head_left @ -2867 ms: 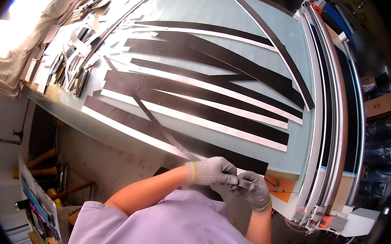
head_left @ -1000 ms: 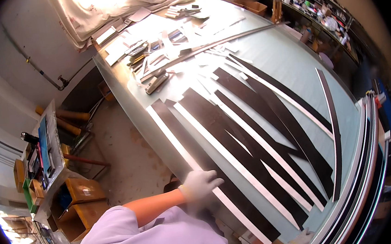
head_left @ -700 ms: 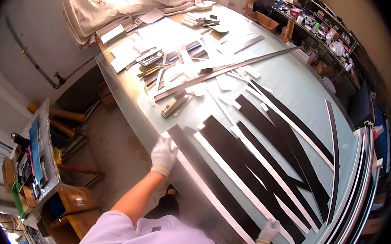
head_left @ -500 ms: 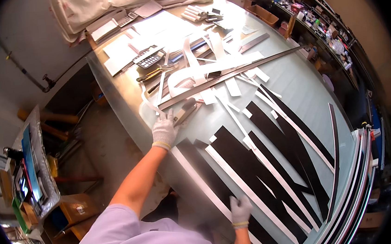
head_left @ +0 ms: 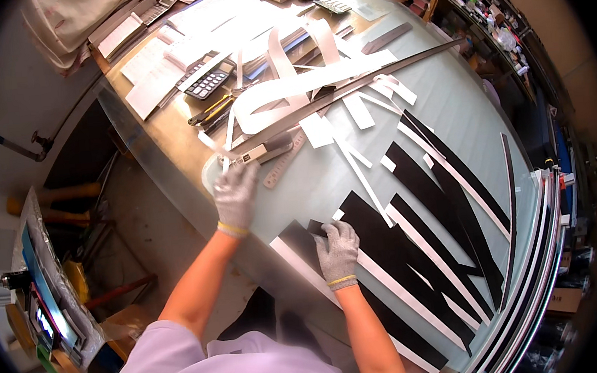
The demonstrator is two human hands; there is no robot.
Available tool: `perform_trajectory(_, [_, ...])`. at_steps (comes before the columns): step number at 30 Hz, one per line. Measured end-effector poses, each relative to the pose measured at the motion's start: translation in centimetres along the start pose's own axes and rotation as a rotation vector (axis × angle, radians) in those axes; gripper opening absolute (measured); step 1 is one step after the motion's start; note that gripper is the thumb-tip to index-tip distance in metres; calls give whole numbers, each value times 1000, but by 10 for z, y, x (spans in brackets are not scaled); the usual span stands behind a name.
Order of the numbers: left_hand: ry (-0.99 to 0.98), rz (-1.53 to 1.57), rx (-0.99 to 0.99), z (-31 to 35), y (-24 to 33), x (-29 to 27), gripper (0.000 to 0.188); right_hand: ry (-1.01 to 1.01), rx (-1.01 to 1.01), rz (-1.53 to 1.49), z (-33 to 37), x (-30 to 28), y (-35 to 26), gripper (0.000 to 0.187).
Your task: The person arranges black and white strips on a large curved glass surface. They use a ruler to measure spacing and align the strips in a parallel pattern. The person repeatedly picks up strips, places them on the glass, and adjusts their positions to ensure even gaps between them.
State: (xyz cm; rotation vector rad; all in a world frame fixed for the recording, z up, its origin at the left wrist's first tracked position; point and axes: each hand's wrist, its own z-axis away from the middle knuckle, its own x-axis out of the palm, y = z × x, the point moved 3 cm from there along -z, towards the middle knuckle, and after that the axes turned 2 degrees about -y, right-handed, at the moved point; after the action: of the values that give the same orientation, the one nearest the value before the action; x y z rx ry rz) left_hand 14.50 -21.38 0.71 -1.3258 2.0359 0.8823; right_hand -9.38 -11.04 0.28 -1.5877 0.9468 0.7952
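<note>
My left hand [head_left: 237,197], in a pale glove with a yellow cuff, is at the table's left edge. Its slightly blurred fingers reach out to the near end of a grey-and-white handled tool [head_left: 261,151], whose exact kind I cannot make out. My right hand [head_left: 339,252], gloved too, has its fingers bent over the far end of a black strip [head_left: 396,328], which is edged in white and partly covered by the hand. More black strips [head_left: 381,239] with white edges fan out to the right.
A long metal straightedge [head_left: 354,93] crosses the table beyond my left hand, near a ruler with holes [head_left: 285,161]. Loops of white band [head_left: 317,78], yellow-handled pliers [head_left: 211,112], a calculator [head_left: 208,78] and papers [head_left: 198,17] cover the far side. Long profiles [head_left: 527,287] line the right edge.
My right hand has slid away from me along the strip to its far end. My left hand has shifted left, and the handled tool now lies turned alongside the straightedge. The view has shifted too.
</note>
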Motion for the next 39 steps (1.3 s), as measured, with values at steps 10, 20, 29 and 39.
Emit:
perform_trajectory(10, [-562, -113, 126, 41, 33, 3, 42, -41, -19, -6, -10, 16, 7, 59])
perform_trajectory(20, [-665, -47, 138, 96, 44, -54, 43, -395, -2, 110, -97, 73, -81, 102])
perform_trajectory(29, [-839, -59, 27, 176, 17, -169, 49, -320, 110, 120, -154, 108, -63, 111])
perform_trajectory(39, [-1089, 993, -1224, 186, -11, -117, 18, -216, 61, 82, -151, 117, -48, 98])
